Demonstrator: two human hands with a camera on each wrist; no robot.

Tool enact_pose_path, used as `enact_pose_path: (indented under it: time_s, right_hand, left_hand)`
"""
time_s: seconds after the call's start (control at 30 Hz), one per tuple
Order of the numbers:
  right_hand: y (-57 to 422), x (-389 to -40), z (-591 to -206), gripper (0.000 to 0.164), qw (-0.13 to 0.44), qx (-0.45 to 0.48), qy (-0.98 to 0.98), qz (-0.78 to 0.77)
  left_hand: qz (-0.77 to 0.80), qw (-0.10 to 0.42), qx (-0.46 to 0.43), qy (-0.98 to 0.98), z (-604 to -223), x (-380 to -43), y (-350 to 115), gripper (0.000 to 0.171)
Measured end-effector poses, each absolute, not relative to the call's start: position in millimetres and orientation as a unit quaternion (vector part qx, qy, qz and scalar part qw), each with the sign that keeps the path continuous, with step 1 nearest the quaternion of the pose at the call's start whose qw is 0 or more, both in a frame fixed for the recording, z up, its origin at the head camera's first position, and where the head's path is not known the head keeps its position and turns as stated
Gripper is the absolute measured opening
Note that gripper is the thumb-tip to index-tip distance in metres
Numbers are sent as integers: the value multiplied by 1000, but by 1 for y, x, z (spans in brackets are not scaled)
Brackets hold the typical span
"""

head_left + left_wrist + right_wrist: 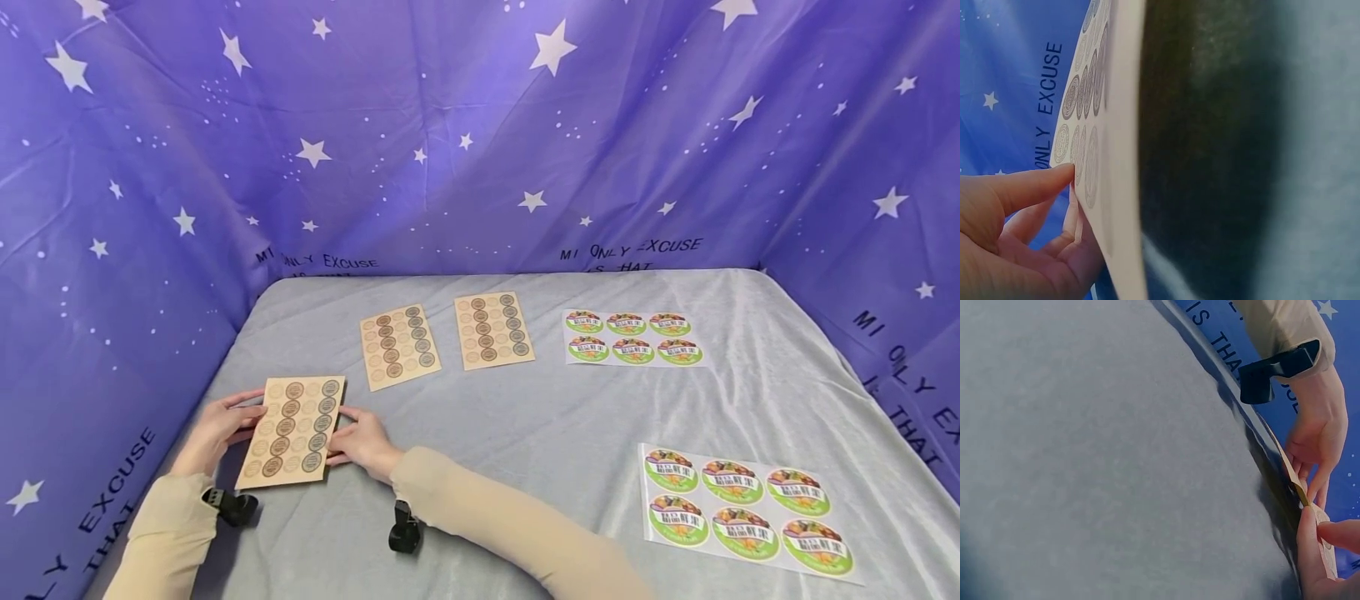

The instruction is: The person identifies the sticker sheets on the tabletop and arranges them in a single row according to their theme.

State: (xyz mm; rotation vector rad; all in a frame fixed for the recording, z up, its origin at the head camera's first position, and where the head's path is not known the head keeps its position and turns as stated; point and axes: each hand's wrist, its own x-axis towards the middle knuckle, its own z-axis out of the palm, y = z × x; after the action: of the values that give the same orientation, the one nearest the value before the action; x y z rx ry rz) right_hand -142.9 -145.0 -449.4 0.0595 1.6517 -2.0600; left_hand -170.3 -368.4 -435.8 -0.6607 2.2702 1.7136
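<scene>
- The left hand [217, 429] pinches the left edge of a kraft sticker sheet [294, 432], thumb on its printed face and fingers beneath, as the left wrist view shows; the right hand [362, 439] pinches the sheet's right edge between thumb and fingers.
- The sheet sits between the two hands, lifted slightly off the grey cloth [525, 417] with a shadow under it, so it looks to be in hand rather than laid down.
- Its dark round stickers stand in alternate columns with paler circles between; whether those paler spots are peeled I cannot tell.
- Just beyond the hands lie two more kraft sheets [398, 346] [493, 330] side by side, flat on the cloth.
- Further off to the right of the right hand lie two green-label sheets [633, 337] [746, 508], one far, one near; both look full and untouched.
- Judging by this, one kraft sheet is being handled and four sheets wait.
</scene>
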Motion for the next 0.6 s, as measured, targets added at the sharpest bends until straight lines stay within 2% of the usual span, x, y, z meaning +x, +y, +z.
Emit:
enact_pose_path:
  time_s: [0.6]
  right_hand:
    - [-150, -145, -453, 54, 223, 11, 654, -723]
  left_hand:
    - [553, 97, -238, 793, -435, -173, -363, 59]
